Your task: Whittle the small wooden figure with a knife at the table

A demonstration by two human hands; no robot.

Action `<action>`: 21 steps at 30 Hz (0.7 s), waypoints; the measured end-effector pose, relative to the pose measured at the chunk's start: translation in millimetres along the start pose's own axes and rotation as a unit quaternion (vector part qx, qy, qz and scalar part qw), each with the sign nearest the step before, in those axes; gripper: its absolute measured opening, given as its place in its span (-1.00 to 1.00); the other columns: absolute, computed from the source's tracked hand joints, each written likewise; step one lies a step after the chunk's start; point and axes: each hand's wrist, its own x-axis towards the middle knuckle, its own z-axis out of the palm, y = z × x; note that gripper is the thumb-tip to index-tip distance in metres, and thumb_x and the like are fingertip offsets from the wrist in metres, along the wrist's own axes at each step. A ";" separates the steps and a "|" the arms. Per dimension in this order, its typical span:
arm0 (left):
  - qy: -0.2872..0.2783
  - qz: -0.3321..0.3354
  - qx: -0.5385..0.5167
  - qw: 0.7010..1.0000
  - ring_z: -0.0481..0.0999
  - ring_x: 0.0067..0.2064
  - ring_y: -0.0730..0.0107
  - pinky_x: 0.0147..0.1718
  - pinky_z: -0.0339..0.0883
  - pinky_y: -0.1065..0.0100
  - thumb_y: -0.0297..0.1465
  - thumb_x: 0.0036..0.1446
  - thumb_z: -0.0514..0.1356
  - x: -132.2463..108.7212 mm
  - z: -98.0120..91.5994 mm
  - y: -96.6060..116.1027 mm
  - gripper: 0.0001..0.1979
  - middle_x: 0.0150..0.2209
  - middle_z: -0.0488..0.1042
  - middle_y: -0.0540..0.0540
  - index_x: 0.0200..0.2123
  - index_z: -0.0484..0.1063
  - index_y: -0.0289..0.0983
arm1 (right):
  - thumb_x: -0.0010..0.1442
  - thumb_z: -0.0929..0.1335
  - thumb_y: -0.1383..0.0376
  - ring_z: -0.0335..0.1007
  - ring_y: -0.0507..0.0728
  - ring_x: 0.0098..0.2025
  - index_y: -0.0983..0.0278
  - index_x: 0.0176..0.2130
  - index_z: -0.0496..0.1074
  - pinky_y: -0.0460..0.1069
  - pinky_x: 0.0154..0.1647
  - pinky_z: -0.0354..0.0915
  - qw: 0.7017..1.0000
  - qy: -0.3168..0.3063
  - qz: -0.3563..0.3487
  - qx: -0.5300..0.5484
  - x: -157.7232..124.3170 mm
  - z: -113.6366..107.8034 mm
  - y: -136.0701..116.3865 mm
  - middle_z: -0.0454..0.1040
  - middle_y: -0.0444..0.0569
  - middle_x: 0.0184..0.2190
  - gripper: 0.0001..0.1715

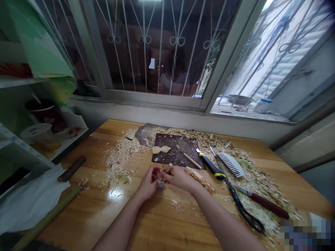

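On the wooden worktop (154, 223), a grey tuft (161, 185) sits just under the grip: left hand (149, 183) and right hand (179, 177), fingers bunched, any hold hidden. Slack fingers could lose small pieces among shavings (119, 153) left-beyond. Directly beyond lies 1 carved wooden piece (161, 150).

Reference: mat (168, 140). Left arm (119, 221), right arm (221, 218): bare, extended toward mat, converging. Left hand (148, 183): wearer's side of mat, near its left corner; fingers curled, thumb side inward. Right hand (178, 177): close to mat's near edge; back of hand up, fingers bent, directed toward left hand. Fingertips close together; contact not discernible. Grip closure partly hidden by fingers.
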 end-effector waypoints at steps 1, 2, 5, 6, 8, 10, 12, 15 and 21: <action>0.000 -0.002 0.000 1.000 0.32 -0.30 0.47 -0.29 0.22 0.43 -0.62 -0.11 0.07 0.1 0.0 0.3 -0.63 -0.29 0.34 -0.03 -0.17 0.23 -0.25 | 0.16 0.20 0.24 0.22 -0.02 -0.55 0.34 -0.48 0.44 -0.14 -0.58 0.00 1.000 -0.004 -0.003 0.001 0.1 -0.8 -0.3 0.44 -0.09 -0.57 -0.65; 0.001 -0.003 0.000 1.000 0.32 -0.30 0.47 -0.29 0.22 0.43 -0.63 -0.11 0.06 0.1 0.1 0.5 -0.62 -0.29 0.34 -0.03 -0.17 0.23 -0.25 | 0.16 0.20 0.25 0.23 -0.02 -0.55 0.33 -0.48 0.44 -0.15 -0.58 0.01 1.000 -0.008 -0.006 0.003 0.2 -1.7 -0.8 0.44 -0.09 -0.57 -0.66; 0.002 -0.007 -0.002 1.000 0.31 -0.31 0.48 -0.29 0.22 0.43 -0.68 -0.18 0.03 0.2 0.5 -0.4 -0.58 -0.29 0.34 -0.03 -0.19 0.23 -0.25 | 0.14 0.20 0.27 0.25 -0.02 -0.54 0.32 -0.47 0.45 -0.15 -0.57 0.02 1.000 -0.020 -0.008 0.003 0.8 -3.8 -2.8 0.46 -0.10 -0.56 -0.69; 0.003 -0.008 -0.001 1.000 0.31 -0.31 0.48 -0.29 0.22 0.43 -0.69 -0.20 0.02 0.2 0.6 -1.4 -0.56 -0.29 0.34 -0.03 -0.19 0.23 -0.25 | 0.14 0.21 0.27 0.25 -0.02 -0.55 0.31 -0.47 0.45 -0.15 -0.57 0.02 1.000 -0.021 -0.007 0.001 1.2 -4.2 -3.4 0.46 -0.10 -0.57 -0.69; 0.005 -0.005 0.002 1.000 0.32 -0.30 0.48 -0.28 0.22 0.43 -0.71 -0.23 0.00 0.4 0.5 -4.0 -0.53 -0.28 0.34 -0.03 -0.19 0.23 -0.25 | 0.13 0.21 0.26 0.24 -0.02 -0.56 0.32 -0.49 0.45 -0.14 -0.57 0.01 1.000 -0.022 -0.004 -0.003 2.0 -4.3 -4.4 0.45 -0.09 -0.58 -0.68; 0.003 0.002 0.002 1.000 0.32 -0.29 0.48 -0.27 0.22 0.43 -0.72 -0.23 0.00 0.5 0.1 -6.4 -0.53 -0.28 0.34 -0.03 -0.19 0.23 -0.25 | 0.13 0.21 0.25 0.24 -0.02 -0.57 0.32 -0.50 0.45 -0.14 -0.58 0.01 1.000 -0.021 -0.003 -0.006 2.5 -4.2 -5.0 0.45 -0.09 -0.59 -0.67; 0.000 0.003 0.002 1.000 0.32 -0.29 0.48 -0.28 0.22 0.43 -0.71 -0.22 0.01 0.3 -0.3 -7.2 -0.53 -0.28 0.34 -0.03 -0.18 0.24 -0.25 | 0.13 0.21 0.25 0.25 -0.01 -0.57 0.32 -0.50 0.45 -0.14 -0.58 0.01 1.000 -0.022 -0.004 -0.005 2.1 -4.1 -5.1 0.45 -0.09 -0.59 -0.67; -0.005 -0.008 0.011 1.000 0.32 -0.29 0.47 -0.29 0.22 0.44 -0.70 -0.22 0.02 -0.3 -0.7 -5.7 -0.54 -0.29 0.35 -0.02 -0.18 0.24 -0.25 | 0.14 0.21 0.24 0.26 -0.01 -0.56 0.32 -0.49 0.45 -0.15 -0.58 0.02 1.000 -0.022 -0.005 -0.004 0.3 -4.0 -4.0 0.46 -0.09 -0.59 -0.67; -0.006 -0.005 0.025 1.000 0.32 -0.33 0.49 -0.32 0.21 0.45 -0.68 -0.18 0.02 -0.4 -0.5 -3.2 -0.59 -0.33 0.36 0.00 -0.21 0.26 -0.25 | 0.17 0.19 0.18 0.28 0.00 -0.52 0.31 -0.44 0.45 -0.15 -0.55 0.04 1.000 -0.016 -0.010 0.000 -1.6 -1.8 0.1 0.47 -0.09 -0.54 -0.63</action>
